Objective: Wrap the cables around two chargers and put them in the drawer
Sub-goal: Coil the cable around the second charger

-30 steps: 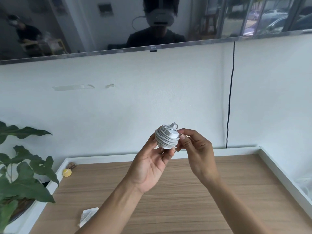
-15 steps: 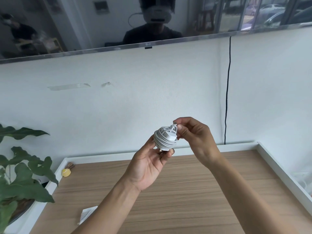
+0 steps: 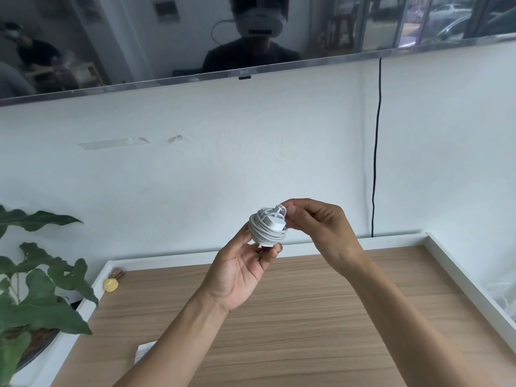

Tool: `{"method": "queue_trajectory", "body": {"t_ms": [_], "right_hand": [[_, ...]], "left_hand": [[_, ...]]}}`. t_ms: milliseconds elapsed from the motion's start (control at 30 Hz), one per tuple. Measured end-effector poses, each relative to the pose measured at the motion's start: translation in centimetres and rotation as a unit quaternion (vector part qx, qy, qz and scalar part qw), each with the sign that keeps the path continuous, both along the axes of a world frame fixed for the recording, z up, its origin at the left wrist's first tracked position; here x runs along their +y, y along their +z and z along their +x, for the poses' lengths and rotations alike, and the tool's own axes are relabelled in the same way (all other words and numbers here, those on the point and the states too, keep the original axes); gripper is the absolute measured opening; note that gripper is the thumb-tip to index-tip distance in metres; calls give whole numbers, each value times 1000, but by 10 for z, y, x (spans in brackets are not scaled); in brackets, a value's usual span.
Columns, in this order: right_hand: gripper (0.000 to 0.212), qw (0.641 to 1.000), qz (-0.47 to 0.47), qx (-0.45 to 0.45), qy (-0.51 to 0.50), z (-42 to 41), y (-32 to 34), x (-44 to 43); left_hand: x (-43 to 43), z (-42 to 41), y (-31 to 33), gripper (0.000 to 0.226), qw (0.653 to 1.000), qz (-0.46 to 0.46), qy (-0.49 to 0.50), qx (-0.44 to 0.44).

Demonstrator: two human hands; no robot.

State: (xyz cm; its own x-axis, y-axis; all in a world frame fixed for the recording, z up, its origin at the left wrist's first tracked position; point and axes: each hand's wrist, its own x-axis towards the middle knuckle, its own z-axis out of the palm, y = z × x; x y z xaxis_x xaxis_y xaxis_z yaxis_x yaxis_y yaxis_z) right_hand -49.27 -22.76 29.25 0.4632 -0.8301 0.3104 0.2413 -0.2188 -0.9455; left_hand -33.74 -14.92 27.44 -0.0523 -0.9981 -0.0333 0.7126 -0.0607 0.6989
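A white charger with its white cable wound round it in several turns is held up in the air above the wooden tabletop. My left hand grips the bundle from below with thumb and fingertips. My right hand pinches the cable's loose end at the top right of the bundle. No second charger and no drawer are in view.
A white raised rim borders the tabletop at the back and right. A leafy plant stands at the left, a small yellow object lies in the back left corner, and a folded paper lies near my left forearm. A black cable hangs down the wall.
My right hand has risen from the bundle's right side to its top, carrying the cable end with it. The left hand keeps holding the bundle in about the same place.
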Motion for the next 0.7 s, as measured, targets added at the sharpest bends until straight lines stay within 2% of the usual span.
{"method": "queue_trajectory", "body": {"t_ms": [133, 433, 700], "right_hand": [[18, 1000, 12, 14, 20, -1, 0, 2], [11, 998, 25, -40, 30, 1, -1, 8], [5, 999, 30, -19, 16, 3, 4, 7]], "left_hand": [[1, 2, -1, 59, 1000, 2, 9, -10], [4, 4, 2, 58, 1000, -9, 8, -14], [5, 5, 4, 58, 1000, 3, 5, -23]]}}
